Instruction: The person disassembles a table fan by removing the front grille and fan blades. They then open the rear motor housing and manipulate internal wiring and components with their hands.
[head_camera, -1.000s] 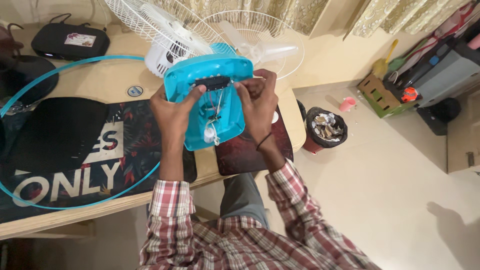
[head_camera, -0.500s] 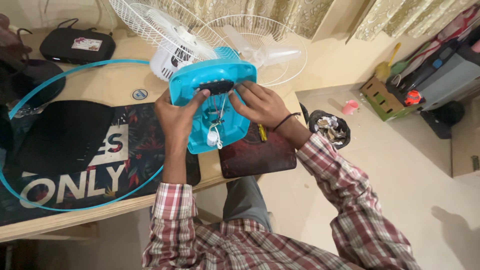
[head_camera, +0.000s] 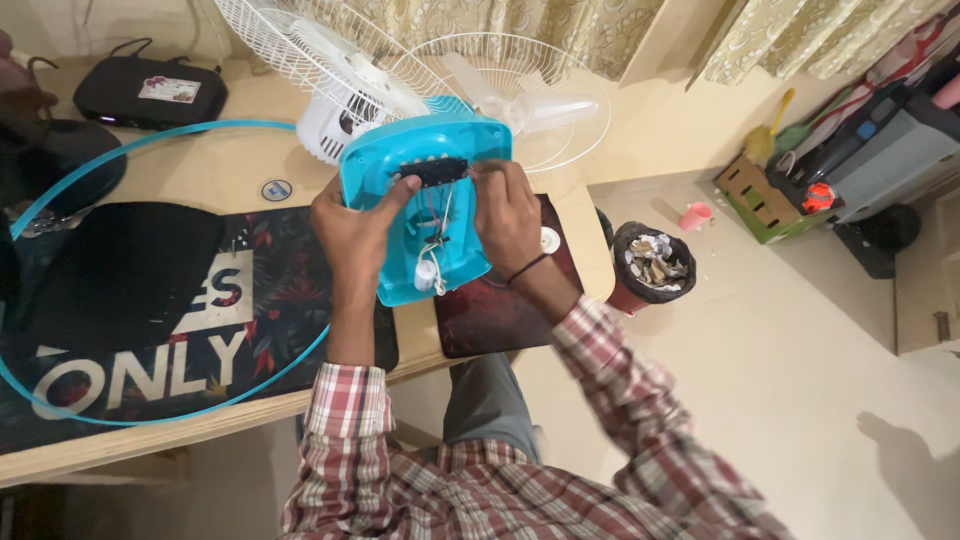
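Taking the turquoise fan base (head_camera: 425, 190) as the landmark, the scene runs like this. Far to its left a thin turquoise ring (head_camera: 150, 400) loops over the wooden table (head_camera: 120, 445) and a dark printed mat (head_camera: 150, 320), and a black box (head_camera: 150, 92) sits at the back. Just behind the base lies a white wire grille with the motor (head_camera: 330, 75), so the fan is already apart.

The base is tilted up over the table's right end, underside facing the person, open enough to show loose white wires (head_camera: 432, 262) and a black switch block (head_camera: 433, 170) near its upper edge. The left hand (head_camera: 350, 225) grips the base's left rim, thumb reaching toward the block. The right hand (head_camera: 505, 215) clasps the right side, fingertips pinching at the block's right end; the two hands are apart, each closed on the base.

Behind and to the right rests the second grille with the white blades (head_camera: 520, 100); below the base lies a dark red pad (head_camera: 500, 310). Further right, on the floor, stands a bin (head_camera: 652, 262).

Judging from this, dismantling is done and the work on the switch block is mid-way; wiring and the whole reassembly appear left.
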